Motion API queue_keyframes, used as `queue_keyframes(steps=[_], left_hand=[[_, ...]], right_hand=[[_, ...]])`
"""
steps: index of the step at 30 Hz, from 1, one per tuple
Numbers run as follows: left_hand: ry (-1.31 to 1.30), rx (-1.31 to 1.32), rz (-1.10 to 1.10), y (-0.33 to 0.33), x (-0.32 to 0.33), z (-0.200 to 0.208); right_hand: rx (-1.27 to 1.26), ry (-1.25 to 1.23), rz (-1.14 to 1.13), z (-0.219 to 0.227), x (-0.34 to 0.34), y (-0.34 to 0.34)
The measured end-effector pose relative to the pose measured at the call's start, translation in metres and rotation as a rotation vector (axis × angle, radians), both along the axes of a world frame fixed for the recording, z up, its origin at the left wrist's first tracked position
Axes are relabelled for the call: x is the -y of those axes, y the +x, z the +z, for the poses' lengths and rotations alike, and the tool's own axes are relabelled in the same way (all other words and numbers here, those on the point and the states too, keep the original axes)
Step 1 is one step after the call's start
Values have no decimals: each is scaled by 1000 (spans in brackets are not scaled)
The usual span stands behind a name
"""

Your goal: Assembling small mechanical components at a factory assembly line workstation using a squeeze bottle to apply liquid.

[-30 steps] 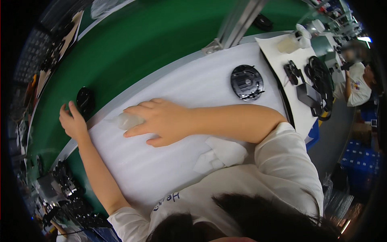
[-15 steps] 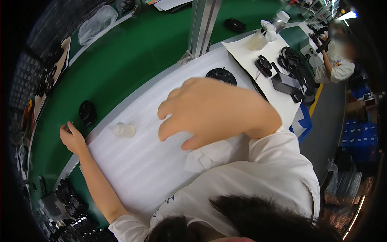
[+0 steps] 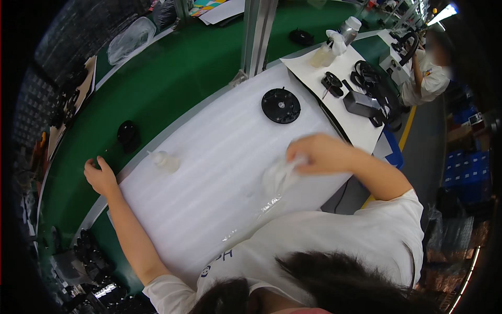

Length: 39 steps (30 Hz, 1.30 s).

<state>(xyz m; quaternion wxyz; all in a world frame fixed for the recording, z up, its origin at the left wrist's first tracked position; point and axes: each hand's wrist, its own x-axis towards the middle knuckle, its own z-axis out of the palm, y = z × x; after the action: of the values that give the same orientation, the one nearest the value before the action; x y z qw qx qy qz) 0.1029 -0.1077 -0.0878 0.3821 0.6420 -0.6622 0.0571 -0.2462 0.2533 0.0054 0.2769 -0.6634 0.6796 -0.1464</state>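
Note:
My right hand, slightly blurred, is closed on a crumpled white wiping cloth and lifts part of it above the white foam sheet. A round black disc-shaped part with a pale centre lies on the sheet, beyond that hand. My left hand reaches over the edge of the green belt, fingers apart and holding nothing. Just ahead of it, apart from the fingers, sits a black rounded part. A small translucent bottle rests on the left of the sheet.
A metal post rises at the sheet's far edge. On the white board to the right are a spray bottle, a black box-shaped adapter and coiled cables. Another person works at far right. Black parts crowd the lower left.
My right hand has moved right and toward me and has taken hold of the white cloth. The black disc is now uncovered. The black part on the belt has shifted right.

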Motion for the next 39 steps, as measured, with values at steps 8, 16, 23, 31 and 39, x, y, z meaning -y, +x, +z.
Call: queue_keyframes(steps=[8,16,23,31,39], left_hand=[[-1,-26,-35,3,1,-1],[-30,-63,-57,2,2,-6],[-39,-100,-36,-5,-2,-1],[-74,-93,-66,-9,-3,-10],[-53,-80,-40,-5,-6,-9]], right_hand=[[-379,-425,-783,46,3,-91],[-458,-319,-292,26,32,-22],[-290,-212,9,7,71,25],[-221,-233,449,-12,120,98],[-275,-281,511,-11,144,120]])
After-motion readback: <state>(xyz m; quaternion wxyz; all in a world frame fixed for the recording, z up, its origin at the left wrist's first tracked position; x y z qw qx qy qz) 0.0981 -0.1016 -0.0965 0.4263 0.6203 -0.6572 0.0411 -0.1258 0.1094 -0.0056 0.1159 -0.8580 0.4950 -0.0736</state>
